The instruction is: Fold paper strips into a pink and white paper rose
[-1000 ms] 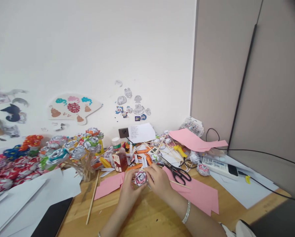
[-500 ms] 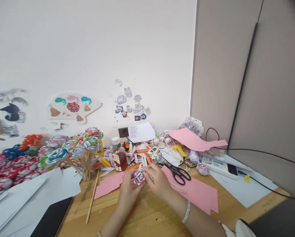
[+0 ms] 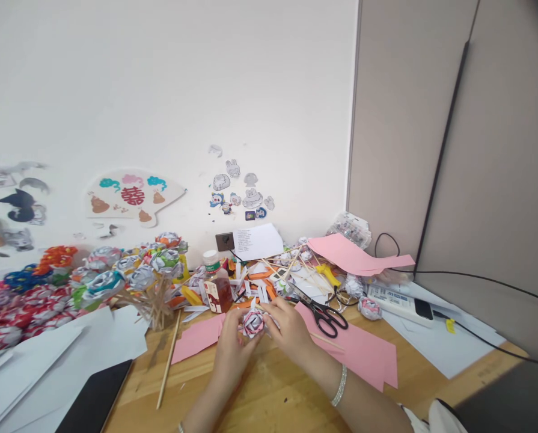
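Item: small folded rose of red, white and grey printed paper (image 3: 253, 323), which I am holding in both hands.
I am pinching it between my left hand (image 3: 232, 352) and right hand (image 3: 292, 332), fingers curling narrowly around its sides, just above the light wooden tabletop (image 3: 269, 400). A flat pink paper sheet (image 3: 363, 356) is lying under my right wrist. Black-handled scissors (image 3: 325, 317) are lying just beside my right hand, and a small bottle of brown liquid (image 3: 217, 291) is standing behind.
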`<state>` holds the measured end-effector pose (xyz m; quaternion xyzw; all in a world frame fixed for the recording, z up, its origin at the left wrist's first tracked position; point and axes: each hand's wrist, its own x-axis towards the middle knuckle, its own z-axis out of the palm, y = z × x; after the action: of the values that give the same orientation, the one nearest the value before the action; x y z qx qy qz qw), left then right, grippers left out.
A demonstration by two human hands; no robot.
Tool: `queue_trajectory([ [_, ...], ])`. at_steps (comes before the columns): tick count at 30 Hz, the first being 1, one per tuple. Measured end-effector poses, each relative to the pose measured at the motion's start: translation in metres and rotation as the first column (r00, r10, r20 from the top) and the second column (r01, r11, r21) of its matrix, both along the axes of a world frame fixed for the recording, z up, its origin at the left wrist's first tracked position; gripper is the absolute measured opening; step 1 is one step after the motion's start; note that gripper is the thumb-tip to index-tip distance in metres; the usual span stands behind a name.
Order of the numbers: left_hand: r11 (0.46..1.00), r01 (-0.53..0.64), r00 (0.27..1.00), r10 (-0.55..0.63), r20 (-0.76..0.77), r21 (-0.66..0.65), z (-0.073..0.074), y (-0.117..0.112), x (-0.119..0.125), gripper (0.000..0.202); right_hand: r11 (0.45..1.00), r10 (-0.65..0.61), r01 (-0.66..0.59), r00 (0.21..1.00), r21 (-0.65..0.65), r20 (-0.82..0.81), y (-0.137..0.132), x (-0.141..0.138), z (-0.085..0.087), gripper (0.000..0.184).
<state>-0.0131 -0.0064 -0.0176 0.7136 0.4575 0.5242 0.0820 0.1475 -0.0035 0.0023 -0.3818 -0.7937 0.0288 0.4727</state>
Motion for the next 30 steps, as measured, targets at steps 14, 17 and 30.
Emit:
queue_trajectory([
  [14,0.998,-0.029,0.993,0.034,-0.113,0.046,0.002,-0.003,-0.001,0.03,1.0,-0.012,0.012,1.0,-0.028,0.009,-0.001,-0.004,-0.003,0.029],
  [17,0.999,-0.026,0.993,0.031,-0.112,0.045,0.002,-0.003,-0.001,0.032,0.998,-0.04,0.038,0.998,-0.045,-0.046,0.001,-0.004,-0.005,0.026],
  [30,0.997,-0.05,0.989,0.059,-0.136,0.066,0.001,-0.002,-0.002,0.03,0.993,-0.006,-0.002,0.998,-0.12,-0.069,0.006,-0.004,-0.011,0.01],
])
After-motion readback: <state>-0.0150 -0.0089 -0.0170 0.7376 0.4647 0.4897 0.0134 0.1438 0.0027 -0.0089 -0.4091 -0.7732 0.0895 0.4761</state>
